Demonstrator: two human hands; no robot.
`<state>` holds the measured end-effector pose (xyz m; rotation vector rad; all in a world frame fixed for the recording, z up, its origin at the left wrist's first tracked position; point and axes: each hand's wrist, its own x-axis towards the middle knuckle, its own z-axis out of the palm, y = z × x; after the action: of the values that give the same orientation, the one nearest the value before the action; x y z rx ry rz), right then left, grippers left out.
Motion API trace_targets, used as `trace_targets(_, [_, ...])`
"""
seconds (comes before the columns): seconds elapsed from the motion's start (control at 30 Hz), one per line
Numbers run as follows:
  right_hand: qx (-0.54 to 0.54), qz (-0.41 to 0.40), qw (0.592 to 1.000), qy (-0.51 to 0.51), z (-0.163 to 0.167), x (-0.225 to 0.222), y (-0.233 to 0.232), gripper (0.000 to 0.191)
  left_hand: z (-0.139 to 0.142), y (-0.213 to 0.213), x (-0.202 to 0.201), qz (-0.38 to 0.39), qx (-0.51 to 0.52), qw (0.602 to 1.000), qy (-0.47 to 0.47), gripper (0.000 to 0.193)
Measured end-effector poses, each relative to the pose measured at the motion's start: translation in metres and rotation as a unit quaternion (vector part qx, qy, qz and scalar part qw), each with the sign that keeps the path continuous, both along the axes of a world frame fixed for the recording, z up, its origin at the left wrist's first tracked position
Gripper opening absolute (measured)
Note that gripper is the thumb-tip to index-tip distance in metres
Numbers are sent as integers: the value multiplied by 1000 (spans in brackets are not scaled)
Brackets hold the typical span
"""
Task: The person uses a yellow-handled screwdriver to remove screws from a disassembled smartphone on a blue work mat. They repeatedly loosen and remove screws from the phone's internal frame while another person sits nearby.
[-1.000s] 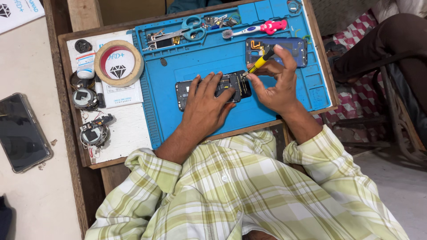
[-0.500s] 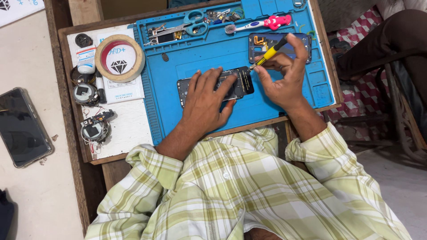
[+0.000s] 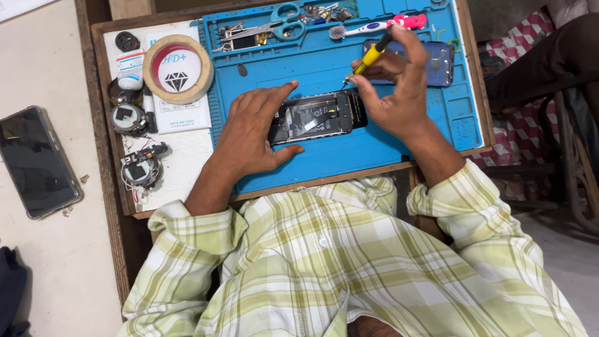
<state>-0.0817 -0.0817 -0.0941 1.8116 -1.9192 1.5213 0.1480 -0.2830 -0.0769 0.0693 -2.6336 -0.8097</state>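
Opened phone (image 3: 315,117), back cover off and dark insides showing, lies flat near the middle of the blue work mat (image 3: 299,68), its long side running along the mat's near edge. The mat covers most of a wooden bench (image 3: 106,181) and reaches its far right corner.

My left hand (image 3: 249,134) lies spread over the phone's left end, thumb along its near edge and forefinger along its far edge, pinning it to the mat. My right hand (image 3: 399,93) is closed around a yellow-handled screwdriver (image 3: 367,58), held like a pen between thumb and fingers, its tip at the phone's far right corner.

I judge the phone light, stiff and thin, but fragile while open: the parts inside look easy to scratch or tear. The outer frame edges, where my left fingers already sit, seem the safest hold. The smooth casing could slide on the mat if I press unevenly.

Along the mat's far edge lie blue-handled scissors (image 3: 281,19) and a pink and white toothbrush (image 3: 380,26). A second phone body (image 3: 437,62) rests near the mat's far right corner. On the bench's left strip sit a roll of tape (image 3: 178,68) on a white card and some small round parts (image 3: 130,118). Off the bench, further left, a dark phone (image 3: 34,162) lies face up.
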Motion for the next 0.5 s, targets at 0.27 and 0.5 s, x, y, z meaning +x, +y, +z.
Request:
trace_targets(0.27, [-29,-17,999,18,-7,11,-5,84,-9,-8,2,6,18,1000,9,106])
trace_targets(0.5, [-15,-8,1000,11,-10,10,-7,84,-9,-8,3,11,27,1000,5,103])
